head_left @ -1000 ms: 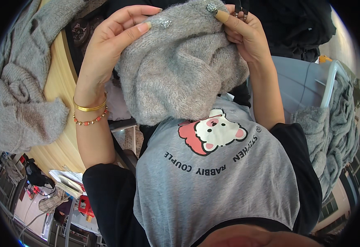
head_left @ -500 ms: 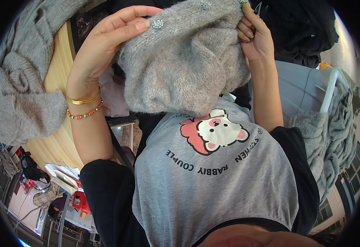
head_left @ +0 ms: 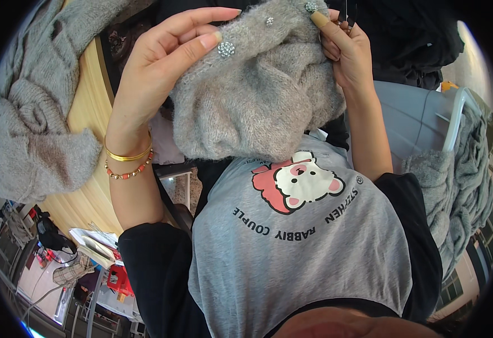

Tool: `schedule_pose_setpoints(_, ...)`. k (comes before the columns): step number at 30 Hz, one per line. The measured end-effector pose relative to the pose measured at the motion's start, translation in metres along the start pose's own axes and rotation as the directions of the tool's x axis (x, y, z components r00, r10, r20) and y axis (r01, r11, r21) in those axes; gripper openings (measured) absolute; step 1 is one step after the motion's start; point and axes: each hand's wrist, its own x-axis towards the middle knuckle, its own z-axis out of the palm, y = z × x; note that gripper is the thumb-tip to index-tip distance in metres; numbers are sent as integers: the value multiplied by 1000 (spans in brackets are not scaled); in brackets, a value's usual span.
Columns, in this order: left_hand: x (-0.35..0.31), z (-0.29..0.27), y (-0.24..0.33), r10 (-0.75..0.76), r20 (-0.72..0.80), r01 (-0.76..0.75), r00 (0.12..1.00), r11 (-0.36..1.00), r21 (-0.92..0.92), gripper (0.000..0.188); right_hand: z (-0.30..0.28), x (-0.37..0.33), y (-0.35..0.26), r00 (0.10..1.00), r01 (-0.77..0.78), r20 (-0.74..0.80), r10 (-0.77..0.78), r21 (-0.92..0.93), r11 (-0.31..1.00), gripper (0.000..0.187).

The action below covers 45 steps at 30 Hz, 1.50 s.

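Note:
A grey fuzzy knitted garment [head_left: 252,96] hangs in folds between my hands, held up before my chest. Sparkly round buttons [head_left: 226,49] run in a row along its upper band. My left hand [head_left: 173,62] pinches that band at its left end, thumb in front beside one button. My right hand [head_left: 345,48] is closed at the band's right end, its thumb, with a tan cover on the tip, against another button. Thin dark pointed blades [head_left: 347,8], like small thread snips, stick up from behind my right fingers, mostly hidden.
More grey knitwear [head_left: 43,112] lies on a light wood table [head_left: 91,93] at left. At right, grey knits [head_left: 460,180] hang over a pale plastic bin [head_left: 410,112]. Dark cloth [head_left: 404,39] is heaped behind it. Papers [head_left: 97,245] and a red basket [head_left: 120,280] are at lower left.
My left hand has moved a little right and the band has tilted with it. My right thumb has come down and left, onto the button. The blades now point more upright.

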Motion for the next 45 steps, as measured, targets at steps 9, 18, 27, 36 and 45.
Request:
schedule_pose_setpoints(9,0,1,-7,81,-168,-56,983,988,146,19,-2,-2,-3,1000,11,-18,-11,26,1000,16)
schedule_pose_setpoints(18,1,13,19,78,-384,149,920,837,527,8,46,-13,-32,983,155,132,-131,-194,969,15)
schedule_pose_setpoints(27,-3,-2,-12,624,-206,-384,754,673,632,15,79,-21,-70,825,128,561,67,-302,945,24)
schedule_pose_setpoints(36,-3,3,-1,739,-109,-474,664,530,703,15,84,-16,-78,698,439,696,-170,-228,869,30)
schedule_pose_setpoints(45,-4,4,5,765,-53,-500,641,469,727,17,86,5,-66,421,655,785,-455,84,751,33)
